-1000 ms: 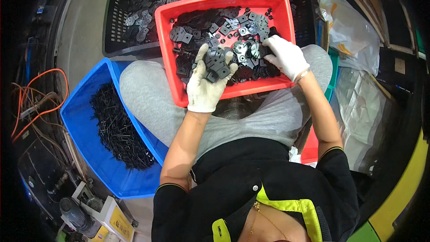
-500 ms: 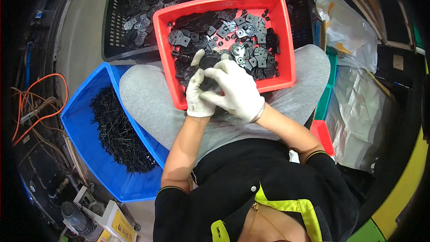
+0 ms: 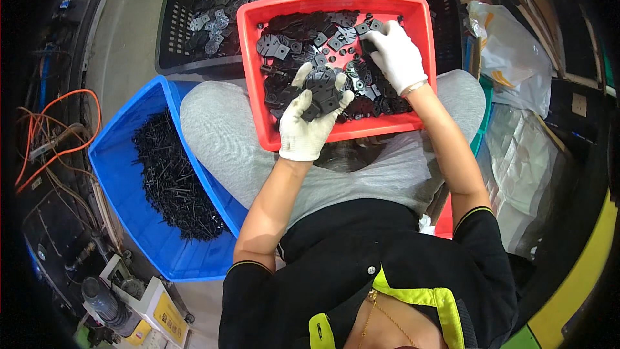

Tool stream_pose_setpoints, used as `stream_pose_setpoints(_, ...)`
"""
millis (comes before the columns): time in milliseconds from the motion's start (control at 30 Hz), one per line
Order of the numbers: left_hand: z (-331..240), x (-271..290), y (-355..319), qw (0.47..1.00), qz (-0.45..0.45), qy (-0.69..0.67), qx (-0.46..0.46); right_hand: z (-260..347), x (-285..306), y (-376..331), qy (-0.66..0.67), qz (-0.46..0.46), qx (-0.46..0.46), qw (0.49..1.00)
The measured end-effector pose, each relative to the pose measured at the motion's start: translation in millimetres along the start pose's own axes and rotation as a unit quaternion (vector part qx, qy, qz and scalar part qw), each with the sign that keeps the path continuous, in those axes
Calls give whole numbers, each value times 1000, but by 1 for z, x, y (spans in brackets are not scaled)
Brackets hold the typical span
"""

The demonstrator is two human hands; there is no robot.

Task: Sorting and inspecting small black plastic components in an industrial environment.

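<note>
Black parts (image 3: 323, 92) sit gripped in my left fingers (image 3: 347, 99) over the red bin (image 3: 361, 130); I cannot tell whether my right fingers (image 3: 376, 39), at its pile (image 3: 381, 102), pinch anything. Cupping should prevent spills.

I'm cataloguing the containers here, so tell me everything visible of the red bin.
The red bin is an open rectangular tub, plastic by its look, with rounded corners and a thick rim. It sits slightly askew at the person's legs. Flat black pieces lie inside, with red floor showing between them. The left hand holds more over it; the right hand reaches in. Whether either touches the bin is unclear.
</note>
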State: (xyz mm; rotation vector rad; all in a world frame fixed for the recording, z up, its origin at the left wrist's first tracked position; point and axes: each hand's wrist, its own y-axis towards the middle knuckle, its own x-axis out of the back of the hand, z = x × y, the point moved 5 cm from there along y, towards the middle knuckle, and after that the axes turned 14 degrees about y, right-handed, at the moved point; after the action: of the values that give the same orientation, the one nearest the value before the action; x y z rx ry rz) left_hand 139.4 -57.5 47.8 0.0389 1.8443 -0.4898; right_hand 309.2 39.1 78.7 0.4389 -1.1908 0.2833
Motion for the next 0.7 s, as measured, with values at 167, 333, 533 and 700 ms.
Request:
stream_pose_setpoints(167,0,0,0,1000,-5,5,0,-19,0,-34,493,-117,-252,824)
stream_pose_setpoints(333,-1,1,-1,1000,7,5,-4,2,0,-58,599,-141,-338,712)
stream_pose_setpoints(533,-1,1,0,1000,9,11,-10,23,1,-68,615,-172,-329,696)
stream_pose_setpoints(700,0,-3,-1,999,21,28,-15,59,5,-72,547,-208,-327,742)
